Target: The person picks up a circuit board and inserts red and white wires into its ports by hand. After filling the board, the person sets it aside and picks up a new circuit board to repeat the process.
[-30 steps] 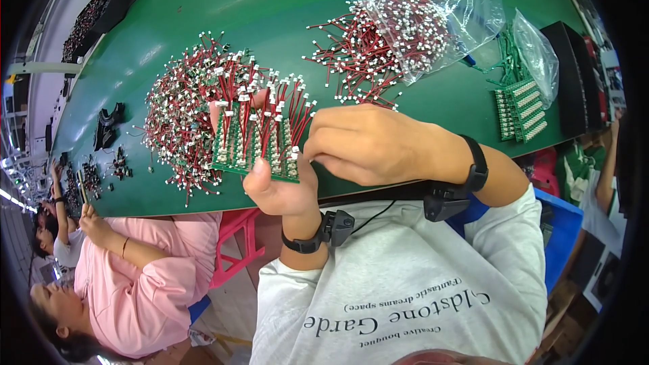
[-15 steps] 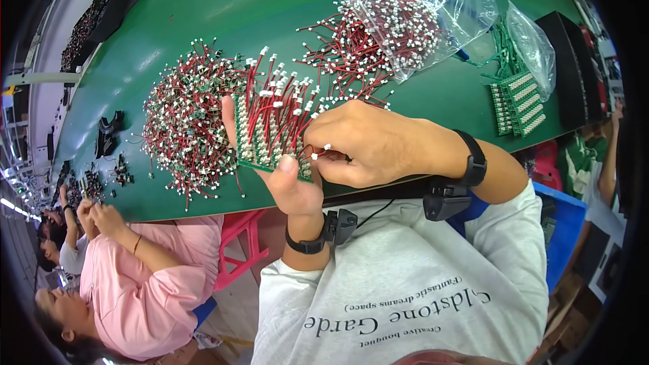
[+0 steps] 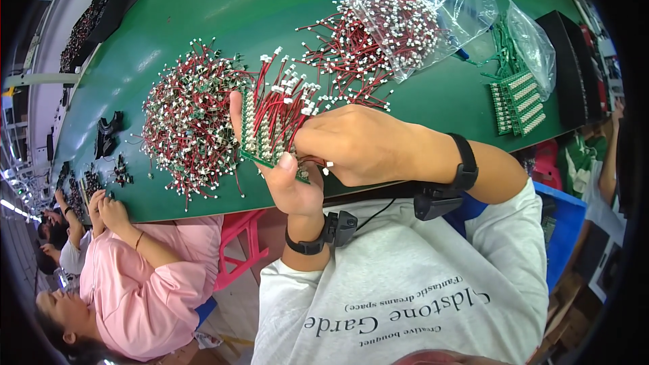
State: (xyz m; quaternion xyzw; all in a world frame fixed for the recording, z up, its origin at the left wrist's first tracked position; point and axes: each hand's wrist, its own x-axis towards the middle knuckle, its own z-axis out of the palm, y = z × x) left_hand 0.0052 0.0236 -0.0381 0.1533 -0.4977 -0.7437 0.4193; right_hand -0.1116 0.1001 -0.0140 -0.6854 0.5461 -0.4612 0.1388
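Note:
My left hand (image 3: 296, 188) is closed on the edge of a green circuit board panel (image 3: 251, 140), thumb on its near side and a finger along its left side. Rows of small white sockets cover the panel, and many red wire leads with white end plugs (image 3: 287, 88) stand up from it. Over the panel's right part, my right hand (image 3: 362, 145) pinches a thin wire lead; its white plug (image 3: 328, 166) sticks out below the fingers. The fingertips and the lead's other end are hidden behind the hand.
On the green table (image 3: 270, 20) lie a heap of wired small boards (image 3: 193, 122) at left and a pile of wire leads (image 3: 399, 27) partly under a clear bag. Stacked socketed panels (image 3: 517, 105) lie right, by a black box (image 3: 564, 67). A person in pink (image 3: 149, 284) sits left.
My right hand has shifted slightly left, further over the panel, with the lead. The panel has tilted a little. The hands of the person in pink have moved a little.

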